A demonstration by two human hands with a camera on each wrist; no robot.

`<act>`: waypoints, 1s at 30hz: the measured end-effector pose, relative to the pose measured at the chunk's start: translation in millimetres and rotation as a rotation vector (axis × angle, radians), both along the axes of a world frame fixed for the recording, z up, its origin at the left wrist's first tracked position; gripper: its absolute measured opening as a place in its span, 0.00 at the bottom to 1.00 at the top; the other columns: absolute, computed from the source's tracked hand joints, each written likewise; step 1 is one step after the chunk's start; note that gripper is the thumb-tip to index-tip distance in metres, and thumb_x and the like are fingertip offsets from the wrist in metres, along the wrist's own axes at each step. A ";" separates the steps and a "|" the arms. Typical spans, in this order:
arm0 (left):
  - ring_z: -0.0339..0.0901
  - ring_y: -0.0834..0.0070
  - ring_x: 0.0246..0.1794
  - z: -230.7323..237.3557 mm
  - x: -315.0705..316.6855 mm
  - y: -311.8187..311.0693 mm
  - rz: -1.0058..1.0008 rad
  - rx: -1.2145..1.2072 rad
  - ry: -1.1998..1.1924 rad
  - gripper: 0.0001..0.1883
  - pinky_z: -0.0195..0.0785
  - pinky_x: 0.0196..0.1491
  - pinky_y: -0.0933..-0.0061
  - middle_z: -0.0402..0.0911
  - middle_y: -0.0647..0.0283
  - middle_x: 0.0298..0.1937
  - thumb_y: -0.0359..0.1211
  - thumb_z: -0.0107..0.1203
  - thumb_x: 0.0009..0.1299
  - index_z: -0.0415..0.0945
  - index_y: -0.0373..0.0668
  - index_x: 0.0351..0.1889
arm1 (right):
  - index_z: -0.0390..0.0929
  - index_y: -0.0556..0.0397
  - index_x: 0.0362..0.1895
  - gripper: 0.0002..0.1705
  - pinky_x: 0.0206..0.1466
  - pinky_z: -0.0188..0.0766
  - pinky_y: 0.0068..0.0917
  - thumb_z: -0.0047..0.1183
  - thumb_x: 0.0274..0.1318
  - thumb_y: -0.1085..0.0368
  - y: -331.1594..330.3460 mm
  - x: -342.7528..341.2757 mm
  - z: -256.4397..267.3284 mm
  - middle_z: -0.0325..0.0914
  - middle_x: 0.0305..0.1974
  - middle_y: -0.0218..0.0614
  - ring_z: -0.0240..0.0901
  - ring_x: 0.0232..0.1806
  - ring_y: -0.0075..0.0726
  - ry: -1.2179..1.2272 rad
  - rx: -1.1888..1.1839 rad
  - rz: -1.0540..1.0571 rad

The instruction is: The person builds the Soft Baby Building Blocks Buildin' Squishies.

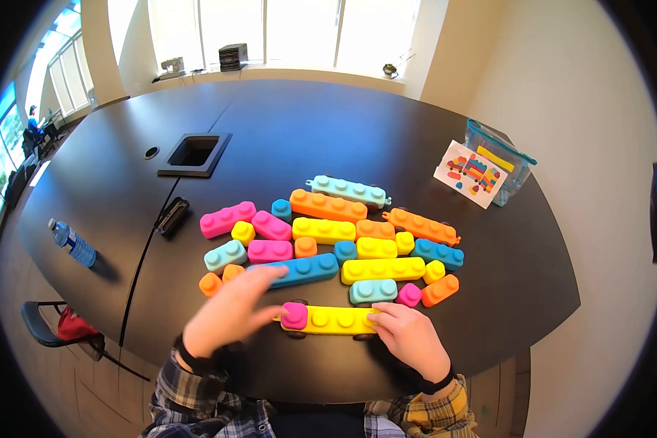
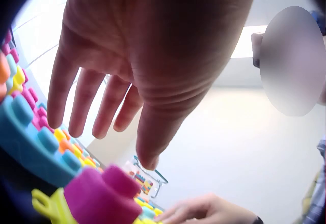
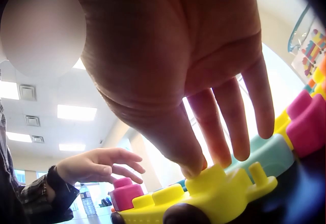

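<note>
A yellow wheeled base (image 1: 336, 320) lies near the table's front edge, with a pink one-stud block (image 1: 294, 316) on its left end. The right hand (image 1: 412, 337) has thumb and fingertips on the base's right end; in the right wrist view, the thumb of the right hand (image 3: 173, 76) touches the end stud of the yellow base (image 3: 214, 196). Above and left of the pink block, the left hand (image 1: 230, 314) hovers with extended fingers, near the long blue block (image 1: 299, 271). In the left wrist view, the left hand (image 2: 127, 66) holds nothing above the pink block (image 2: 102, 196).
Behind the base lie several loose blocks, among them a long yellow one (image 1: 383, 270), and an orange wheeled base (image 1: 422, 226). A clear bag (image 1: 515, 164) with a picture card (image 1: 471, 174) stands back right. A bottle (image 1: 73, 243) and black case (image 1: 172, 217) are on the left.
</note>
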State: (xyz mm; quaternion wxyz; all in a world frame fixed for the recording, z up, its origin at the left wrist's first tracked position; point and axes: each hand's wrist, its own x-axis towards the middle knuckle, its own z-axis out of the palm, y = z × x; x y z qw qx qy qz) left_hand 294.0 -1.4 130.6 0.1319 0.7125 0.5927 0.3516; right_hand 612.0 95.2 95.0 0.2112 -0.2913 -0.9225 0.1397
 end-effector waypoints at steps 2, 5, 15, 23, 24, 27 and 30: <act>0.83 0.52 0.56 5.8 -33.6 10.4 0.139 0.033 -0.023 0.29 0.76 0.61 0.60 0.85 0.52 0.55 0.32 0.74 0.64 0.78 0.40 0.64 | 0.85 0.52 0.46 0.12 0.54 0.81 0.40 0.67 0.58 0.66 -0.7 2.8 7.9 0.86 0.52 0.37 0.84 0.51 0.48 0.015 -0.013 -0.020; 0.82 0.48 0.56 -7.5 -102.8 39.2 0.320 0.056 0.155 0.27 0.76 0.60 0.59 0.83 0.47 0.57 0.30 0.73 0.62 0.79 0.34 0.59 | 0.86 0.53 0.48 0.14 0.56 0.80 0.41 0.69 0.57 0.65 -5.1 9.3 16.3 0.86 0.54 0.37 0.83 0.52 0.48 0.037 -0.039 -0.053; 0.84 0.51 0.54 -58.0 -198.7 86.9 0.359 -0.313 0.272 0.30 0.77 0.59 0.59 0.86 0.48 0.51 0.32 0.78 0.53 0.83 0.35 0.55 | 0.86 0.53 0.47 0.15 0.54 0.81 0.40 0.70 0.57 0.64 -14.2 15.6 10.1 0.86 0.53 0.37 0.83 0.49 0.50 0.091 -0.051 -0.031; 0.83 0.57 0.43 -6.3 -138.6 45.7 0.396 0.139 0.097 0.23 0.79 0.47 0.64 0.82 0.53 0.43 0.25 0.74 0.57 0.81 0.35 0.51 | 0.86 0.53 0.48 0.14 0.54 0.81 0.40 0.70 0.57 0.67 -11.7 21.2 17.9 0.87 0.53 0.37 0.84 0.50 0.49 0.124 -0.101 -0.059; 0.83 0.57 0.44 1.3 -122.0 38.6 0.384 0.223 0.040 0.23 0.79 0.47 0.64 0.82 0.53 0.43 0.25 0.74 0.58 0.81 0.36 0.52 | 0.86 0.53 0.48 0.15 0.53 0.81 0.40 0.70 0.57 0.66 -9.3 21.0 19.5 0.86 0.53 0.36 0.84 0.48 0.49 0.150 -0.087 -0.048; 0.82 0.56 0.46 17.0 -76.4 20.8 0.236 0.207 0.127 0.26 0.79 0.52 0.61 0.82 0.53 0.47 0.26 0.75 0.58 0.81 0.37 0.56 | 0.85 0.52 0.55 0.21 0.54 0.81 0.40 0.70 0.57 0.66 -5.3 11.2 32.2 0.85 0.55 0.39 0.84 0.50 0.50 0.185 -0.027 -0.024; 0.83 0.57 0.48 18.4 -32.3 11.1 0.059 0.215 0.147 0.27 0.79 0.52 0.63 0.84 0.54 0.50 0.28 0.76 0.58 0.82 0.37 0.57 | 0.80 0.51 0.65 0.30 0.58 0.79 0.41 0.71 0.57 0.64 1.0 1.5 41.5 0.82 0.61 0.42 0.82 0.55 0.53 0.192 0.041 0.014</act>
